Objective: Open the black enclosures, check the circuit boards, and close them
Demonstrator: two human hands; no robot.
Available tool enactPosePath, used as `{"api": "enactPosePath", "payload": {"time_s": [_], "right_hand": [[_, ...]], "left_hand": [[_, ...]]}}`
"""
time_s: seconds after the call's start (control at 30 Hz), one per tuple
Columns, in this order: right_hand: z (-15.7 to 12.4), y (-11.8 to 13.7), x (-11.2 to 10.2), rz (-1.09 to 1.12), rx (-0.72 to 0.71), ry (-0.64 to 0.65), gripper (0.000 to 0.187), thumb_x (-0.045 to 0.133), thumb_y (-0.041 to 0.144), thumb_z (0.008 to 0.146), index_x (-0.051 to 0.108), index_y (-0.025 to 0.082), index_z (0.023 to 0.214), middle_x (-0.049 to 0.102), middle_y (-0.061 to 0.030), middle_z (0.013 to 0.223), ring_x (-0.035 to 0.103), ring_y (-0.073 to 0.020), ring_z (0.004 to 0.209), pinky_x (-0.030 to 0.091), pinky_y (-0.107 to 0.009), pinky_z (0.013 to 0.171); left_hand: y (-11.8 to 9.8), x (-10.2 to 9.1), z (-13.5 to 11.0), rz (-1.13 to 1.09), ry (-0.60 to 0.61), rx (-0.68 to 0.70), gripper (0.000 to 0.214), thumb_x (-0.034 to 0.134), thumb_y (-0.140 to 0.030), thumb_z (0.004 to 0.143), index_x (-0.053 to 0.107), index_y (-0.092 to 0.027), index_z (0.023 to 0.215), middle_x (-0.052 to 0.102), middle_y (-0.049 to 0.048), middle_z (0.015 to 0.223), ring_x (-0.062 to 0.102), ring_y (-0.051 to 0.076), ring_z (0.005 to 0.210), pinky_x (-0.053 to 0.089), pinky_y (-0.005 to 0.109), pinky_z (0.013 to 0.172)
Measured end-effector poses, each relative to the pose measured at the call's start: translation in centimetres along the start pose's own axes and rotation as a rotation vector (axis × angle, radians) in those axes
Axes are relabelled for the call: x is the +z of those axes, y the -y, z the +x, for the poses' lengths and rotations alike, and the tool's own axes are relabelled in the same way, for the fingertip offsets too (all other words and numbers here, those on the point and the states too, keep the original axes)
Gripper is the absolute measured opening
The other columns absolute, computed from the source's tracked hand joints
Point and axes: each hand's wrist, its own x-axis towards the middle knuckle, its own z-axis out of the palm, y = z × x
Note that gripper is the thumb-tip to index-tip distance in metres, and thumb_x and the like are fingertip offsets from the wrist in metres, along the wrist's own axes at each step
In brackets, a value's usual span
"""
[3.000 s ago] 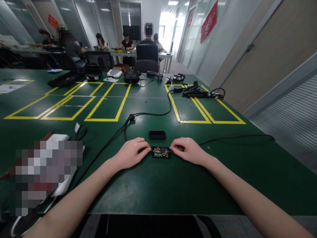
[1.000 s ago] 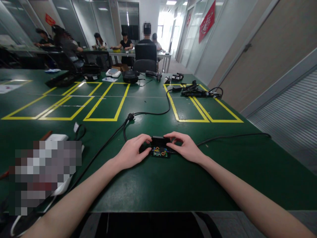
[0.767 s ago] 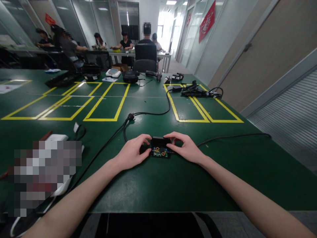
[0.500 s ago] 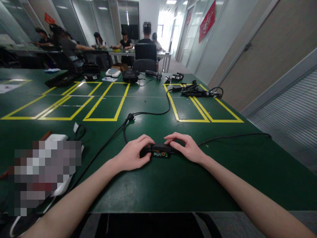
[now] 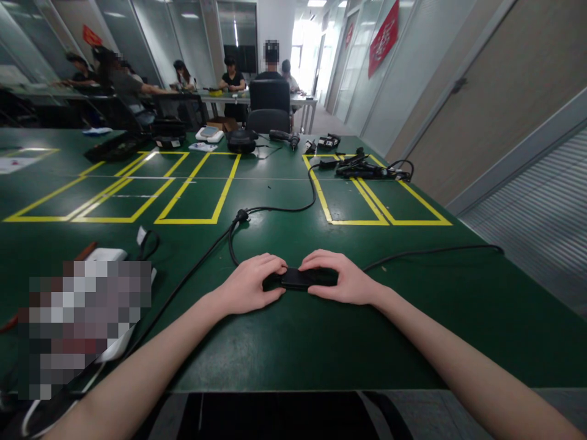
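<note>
A black power adapter point(image 5: 296, 278), a small flat box with a cable leaving each end, lies on the green table in front of me. My left hand point(image 5: 253, 282) grips its left end, thumb on the near side and fingers on the far side. Its right end sits between the thumb and fingers of my right hand point(image 5: 345, 278). The lid covers the box and no circuit board shows. One black cable point(image 5: 435, 251) runs off to the right; another point(image 5: 232, 241) leads away behind my left hand.
A cable plug point(image 5: 242, 215) lies beyond my left hand. White items, partly blurred, and a power strip point(image 5: 110, 253) are at the left. Bundled black cables point(image 5: 367, 168), an electric screwdriver point(image 5: 285, 138) and yellow tape outlines point(image 5: 186, 221) lie farther back. People sit at another table.
The lid has come down over the green circuit board that was showing at the near side. My right hand has closed in, its thumb now at the box's near edge.
</note>
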Motion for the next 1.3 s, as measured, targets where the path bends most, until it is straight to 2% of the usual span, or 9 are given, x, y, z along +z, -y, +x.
{"api": "enactPosePath", "payload": {"time_s": [0.1, 0.2, 0.37, 0.57, 0.8, 0.9, 1.07, 1.2, 1.3], "right_hand": [[0.1, -0.2, 0.4, -0.129, -0.026, 0.045, 0.048, 0.084, 0.027, 0.079, 0.067, 0.019, 0.123, 0.073, -0.0103, 0.112, 0.067, -0.0244, 0.100, 0.055, -0.039, 0.087], [0.2, -0.1, 0.8, -0.226, -0.022, 0.038, 0.042, 0.078, 0.021, 0.081, 0.066, 0.018, 0.121, 0.072, -0.0093, 0.105, 0.066, -0.0226, 0.093, 0.055, -0.036, 0.082], [0.3, 0.5, 1.3, -0.270, -0.071, 0.056, 0.034, 0.070, 0.025, 0.088, 0.065, 0.018, 0.121, 0.073, -0.0107, 0.104, 0.067, -0.0232, 0.092, 0.055, -0.036, 0.081], [0.3, 0.8, 1.1, -0.391, -0.033, 0.081, 0.032, 0.069, 0.035, 0.095, 0.064, 0.018, 0.122, 0.075, -0.0109, 0.107, 0.071, -0.0237, 0.093, 0.055, -0.035, 0.081], [0.2, 0.8, 0.9, -0.558, -0.134, 0.088, 0.032, 0.058, 0.040, 0.104, 0.066, 0.015, 0.121, 0.076, -0.0107, 0.094, 0.071, -0.0238, 0.083, 0.052, -0.034, 0.075], [0.1, 0.9, 1.0, -0.570, -0.125, 0.098, 0.034, 0.057, 0.044, 0.104, 0.067, 0.016, 0.120, 0.076, -0.0109, 0.092, 0.072, -0.0241, 0.082, 0.051, -0.035, 0.074], [0.0, 0.9, 1.0, -0.488, -0.073, 0.087, 0.033, 0.058, 0.042, 0.103, 0.069, 0.016, 0.120, 0.078, -0.0118, 0.097, 0.072, -0.0244, 0.084, 0.053, -0.036, 0.076], [0.1, 0.8, 0.8, -0.376, -0.058, 0.089, 0.032, 0.063, 0.041, 0.100, 0.069, 0.017, 0.120, 0.078, -0.0119, 0.104, 0.074, -0.0245, 0.090, 0.054, -0.035, 0.080], [0.0, 0.7, 0.7, -0.418, -0.054, 0.096, 0.030, 0.063, 0.040, 0.100, 0.070, 0.018, 0.119, 0.079, -0.0110, 0.099, 0.074, -0.0239, 0.085, 0.053, -0.033, 0.076]], "left_hand": [[-0.1, -0.1, 0.1, 0.041, 0.000, -0.016, 0.018, 0.068, -0.023, 0.088, 0.058, -0.021, 0.103, 0.071, 0.0054, 0.110, 0.068, 0.023, 0.098, 0.054, 0.035, 0.086], [-0.3, 0.1, 0.4, 0.104, 0.001, -0.053, 0.022, 0.068, -0.025, 0.089, 0.059, -0.021, 0.108, 0.070, 0.0050, 0.102, 0.067, 0.024, 0.094, 0.055, 0.036, 0.083], [-1.1, 1.1, 0.8, 0.265, 0.058, -0.062, 0.032, 0.068, -0.026, 0.090, 0.057, -0.019, 0.119, 0.071, 0.0085, 0.110, 0.069, 0.027, 0.102, 0.054, 0.040, 0.090], [-1.4, 1.0, 0.9, 0.362, 0.126, -0.042, 0.018, 0.060, -0.032, 0.101, 0.060, -0.018, 0.112, 0.073, 0.0079, 0.103, 0.071, 0.026, 0.093, 0.051, 0.038, 0.085], [-1.6, 0.4, 1.0, 0.343, 0.170, -0.038, 0.020, 0.057, -0.039, 0.103, 0.061, -0.020, 0.100, 0.073, 0.0039, 0.090, 0.070, 0.022, 0.082, 0.049, 0.035, 0.081], [-1.6, 0.3, 1.0, 0.339, 0.150, -0.014, 0.023, 0.055, -0.041, 0.104, 0.061, -0.019, 0.099, 0.073, 0.0043, 0.089, 0.070, 0.022, 0.081, 0.049, 0.035, 0.080], [-1.5, 0.2, 0.9, 0.358, 0.104, 0.043, 0.031, 0.053, -0.046, 0.106, 0.062, -0.018, 0.117, 0.076, 0.0073, 0.101, 0.072, 0.025, 0.088, 0.050, 0.036, 0.081], [-1.4, 0.3, 0.9, 0.383, 0.110, 0.051, 0.031, 0.051, -0.046, 0.107, 0.063, -0.018, 0.116, 0.076, 0.0071, 0.097, 0.072, 0.024, 0.088, 0.050, 0.035, 0.080], [-1.4, 0.5, 0.8, 0.380, 0.090, 0.046, 0.033, 0.052, -0.047, 0.106, 0.063, -0.018, 0.117, 0.076, 0.0078, 0.100, 0.071, 0.024, 0.091, 0.051, 0.035, 0.082]]}}
